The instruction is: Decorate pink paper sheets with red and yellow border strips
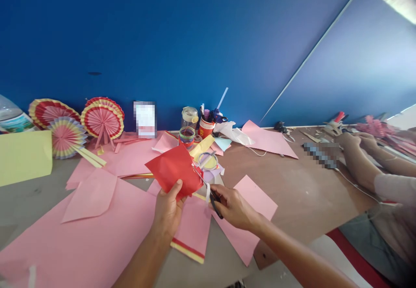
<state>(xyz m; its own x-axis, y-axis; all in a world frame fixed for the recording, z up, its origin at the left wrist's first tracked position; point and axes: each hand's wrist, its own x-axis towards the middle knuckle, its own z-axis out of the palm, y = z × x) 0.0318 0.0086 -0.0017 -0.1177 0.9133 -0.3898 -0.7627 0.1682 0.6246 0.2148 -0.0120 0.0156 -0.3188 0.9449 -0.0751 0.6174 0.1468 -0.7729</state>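
Observation:
Red paper (173, 168) is raised above the table, pinched by my left hand (170, 207) with the thumb across its lower part. My right hand (234, 205) grips black-handled scissors (216, 203), whose blades meet the paper's right edge. A narrow white strip (208, 192) hangs by the scissors; I cannot tell what it is attached to. Below my hands lies pink paper (193, 231) with red and yellow bands along its near edge. Another pink sheet (250, 205) is under my right hand and wrist.
Pleated paper fans (102, 121) stand at the back left, near a yellow sheet (26, 158). A red cup of pens (206, 127) and a clear jar (190, 116) stand against the blue partition (182, 40). At the right, another person's arms (360, 158) rest over the table.

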